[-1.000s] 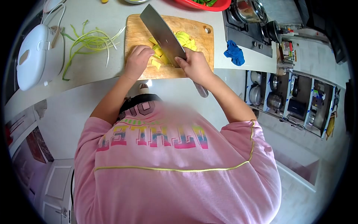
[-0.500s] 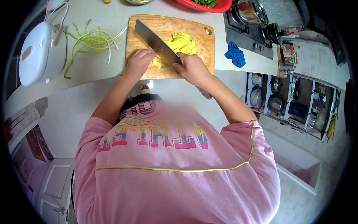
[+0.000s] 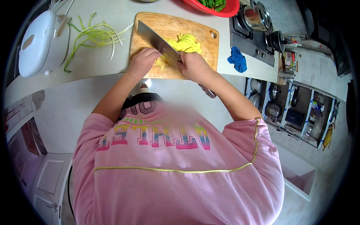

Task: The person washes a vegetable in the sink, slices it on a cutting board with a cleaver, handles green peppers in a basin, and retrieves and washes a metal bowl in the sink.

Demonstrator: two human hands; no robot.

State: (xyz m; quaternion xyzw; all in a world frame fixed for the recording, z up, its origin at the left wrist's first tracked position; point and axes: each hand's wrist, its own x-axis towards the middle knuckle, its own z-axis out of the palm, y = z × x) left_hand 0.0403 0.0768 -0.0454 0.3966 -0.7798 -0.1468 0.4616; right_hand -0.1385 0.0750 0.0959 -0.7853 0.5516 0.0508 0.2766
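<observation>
My right hand [image 3: 195,67] is wrapped round the handle of a cleaver [image 3: 157,44]. The broad blade slants up and left across the wooden cutting board [image 3: 204,43]. My left hand [image 3: 144,62] lies at the board's near left, its fingers bent and pressed together on a yellow piece, likely potato, beside the blade. The fingertips partly hide that piece. Thin yellow slices [image 3: 187,44] lie heaped on the board, right of the blade. A few more yellow slices [image 3: 160,63] rest between my hands, near the board's front edge.
Scallions [image 3: 97,35] lie on the counter left of the board, near a white appliance [image 3: 45,47]. Behind the board's right side stands a red bowl [image 3: 228,11] of green peppers. A blue cloth [image 3: 237,60] lies near the stove [image 3: 255,45] with pots. Below right are open drawers [image 3: 290,105].
The view has shifted slightly, so the counter items appear a little displaced. Both hands and the cleaver keep almost the same place on the board.
</observation>
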